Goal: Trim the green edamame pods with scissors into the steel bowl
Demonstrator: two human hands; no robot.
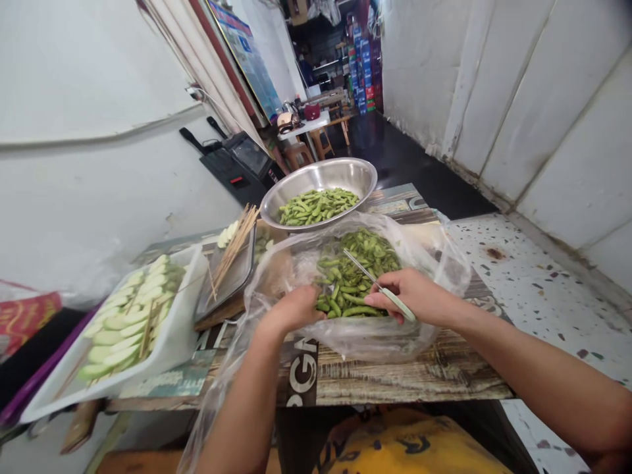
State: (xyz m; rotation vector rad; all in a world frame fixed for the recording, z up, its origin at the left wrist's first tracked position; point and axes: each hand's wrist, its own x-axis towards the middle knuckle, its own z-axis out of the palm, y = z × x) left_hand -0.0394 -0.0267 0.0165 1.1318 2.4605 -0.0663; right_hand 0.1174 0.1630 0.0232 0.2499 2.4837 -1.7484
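A clear plastic bag [276,270] lies open on the table, with many green bean pods [365,257] inside. My right hand [407,296] is closed around the pale handles of scissors [363,266], whose blades point up and left over the pods. At the left side of the pods, my left hand [299,308] reaches into the bag with its fingers bent; what its fingertips hold, if anything, is hidden. Behind the bag, a steel bowl [368,174] contains more green pods [318,205].
On the left stands a white tray [190,316] of skewered green slices [118,336]. Next to it, wooden sticks [234,247] rest across a metal tray [232,273]. The wood-patterned table [395,378] has its front edge near my body.
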